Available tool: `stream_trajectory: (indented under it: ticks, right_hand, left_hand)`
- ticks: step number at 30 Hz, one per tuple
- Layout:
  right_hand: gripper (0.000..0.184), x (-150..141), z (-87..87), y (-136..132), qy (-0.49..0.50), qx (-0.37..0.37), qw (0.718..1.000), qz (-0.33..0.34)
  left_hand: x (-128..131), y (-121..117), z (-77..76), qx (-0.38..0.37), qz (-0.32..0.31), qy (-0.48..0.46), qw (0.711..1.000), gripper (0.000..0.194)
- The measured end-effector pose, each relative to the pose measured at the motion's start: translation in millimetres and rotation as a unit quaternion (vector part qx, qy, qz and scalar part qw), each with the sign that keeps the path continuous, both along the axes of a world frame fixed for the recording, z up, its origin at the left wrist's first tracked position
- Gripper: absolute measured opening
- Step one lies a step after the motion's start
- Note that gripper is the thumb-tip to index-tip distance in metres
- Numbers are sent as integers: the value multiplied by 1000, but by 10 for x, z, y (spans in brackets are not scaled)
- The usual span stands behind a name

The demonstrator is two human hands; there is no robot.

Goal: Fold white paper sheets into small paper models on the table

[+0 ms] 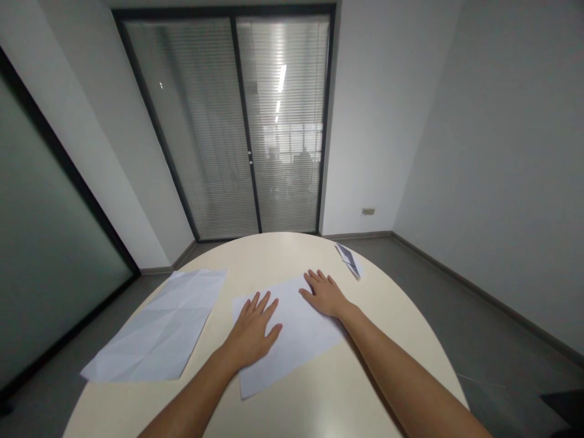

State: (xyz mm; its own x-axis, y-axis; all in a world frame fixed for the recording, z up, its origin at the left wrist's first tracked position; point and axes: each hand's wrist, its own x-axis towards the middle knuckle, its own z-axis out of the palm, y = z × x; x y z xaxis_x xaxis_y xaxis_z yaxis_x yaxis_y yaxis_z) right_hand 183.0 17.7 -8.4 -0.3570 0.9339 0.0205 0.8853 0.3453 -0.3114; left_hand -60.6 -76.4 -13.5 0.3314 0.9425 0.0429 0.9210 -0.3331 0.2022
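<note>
A white sheet of paper (292,334) lies flat and slightly turned on the table in front of me. Across its left part rests my left hand (253,331), palm down with the fingers spread. My right hand (325,295) lies on the sheet's upper right edge, its fingers also apart and pointing away from me. Neither hand grips anything. Parts of the sheet are hidden under both hands.
The round cream table (328,395) fills the lower middle. At its left lies a larger creased sheet (155,334), overhanging the edge. A small folded paper piece (349,261) with dark print sits near the far right rim. Blinds-covered glass doors (283,152) stand beyond.
</note>
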Motion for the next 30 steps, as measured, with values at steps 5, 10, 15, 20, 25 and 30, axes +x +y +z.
stream_trajectory:
  ticks: [5, 10, 15, 20, 25, 30]
  right_hand:
    - [59, -110, 71, -152, -8, 86, 996, -18]
    - [65, -420, 96, -432, 32, 39, 988, 147]
    - [75, -381, 60, -398, 21, -11, 989, 148]
    - [76, -155, 74, -226, 1, -8, 997, 74]
    - [59, -106, 166, -204, -16, 80, 997, 8]
    - [45, -238, 285, -348, 40, 133, 989, 41]
  left_hand:
    - [9, -6, 41, 1, -1, -1, 1000, 61]
    - [25, -5, 69, 14, 7, -1, 1000, 56]
    - [29, 4, 77, 20, 42, -8, 999, 56]
    - [49, -38, 131, 6, 46, 0, 999, 59]
    - [69, -85, 167, 14, 65, 29, 997, 61]
    - [34, -87, 218, 81, 114, 68, 988, 56]
